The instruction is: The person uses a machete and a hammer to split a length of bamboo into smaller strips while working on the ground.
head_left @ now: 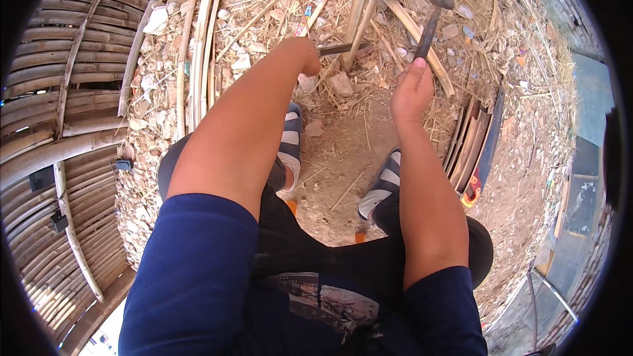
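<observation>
At the upper middle of the frame, our left hand (308, 55) is curled into a fist around the knife (335, 49), though the arm hides most of the fingers. The blade points right and crosses the split bamboo (361, 3), which stands at the top centre. Right of centre, our right hand (413, 89) is closed on the handle of the hammer (430, 25), its head up at the upper right. We see long bamboo strips (199, 46) at the upper left and a saw (488, 145) at the right.
</observation>
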Action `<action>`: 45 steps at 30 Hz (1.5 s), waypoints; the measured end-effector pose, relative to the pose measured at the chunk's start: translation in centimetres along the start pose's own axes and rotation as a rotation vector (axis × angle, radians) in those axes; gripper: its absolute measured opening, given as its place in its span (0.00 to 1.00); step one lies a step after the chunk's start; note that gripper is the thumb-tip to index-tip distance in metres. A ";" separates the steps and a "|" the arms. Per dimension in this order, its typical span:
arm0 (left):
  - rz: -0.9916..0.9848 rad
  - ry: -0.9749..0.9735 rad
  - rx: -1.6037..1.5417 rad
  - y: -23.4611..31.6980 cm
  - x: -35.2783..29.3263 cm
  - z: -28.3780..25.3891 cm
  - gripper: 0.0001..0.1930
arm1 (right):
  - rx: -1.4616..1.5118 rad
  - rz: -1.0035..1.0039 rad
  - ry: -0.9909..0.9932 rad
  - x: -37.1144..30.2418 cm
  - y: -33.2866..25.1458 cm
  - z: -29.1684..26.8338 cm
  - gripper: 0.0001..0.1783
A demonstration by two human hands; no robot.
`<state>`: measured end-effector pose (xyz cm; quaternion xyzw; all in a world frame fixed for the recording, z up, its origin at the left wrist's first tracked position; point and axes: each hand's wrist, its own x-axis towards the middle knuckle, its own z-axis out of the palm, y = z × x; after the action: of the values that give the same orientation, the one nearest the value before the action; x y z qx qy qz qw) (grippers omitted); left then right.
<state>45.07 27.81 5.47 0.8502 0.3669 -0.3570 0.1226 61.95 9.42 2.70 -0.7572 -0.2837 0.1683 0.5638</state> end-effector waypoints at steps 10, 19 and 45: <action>0.027 0.202 -0.042 0.6 1.6 1.0 0.21 | -0.133 -0.125 -0.237 -3.1 -2.9 -1.3 0.27; -0.190 0.034 -0.331 1.5 -3.3 -1.5 0.23 | -0.192 -0.020 -0.310 -2.7 -1.7 -0.9 0.29; -0.312 0.131 -0.331 1.0 -4.1 -0.2 0.16 | 0.182 0.171 -0.372 -1.3 -3.8 0.5 0.30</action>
<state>43.98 25.00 8.41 0.7729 0.5546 -0.2508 0.1795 59.78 9.76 6.08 -0.6805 -0.3010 0.3771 0.5514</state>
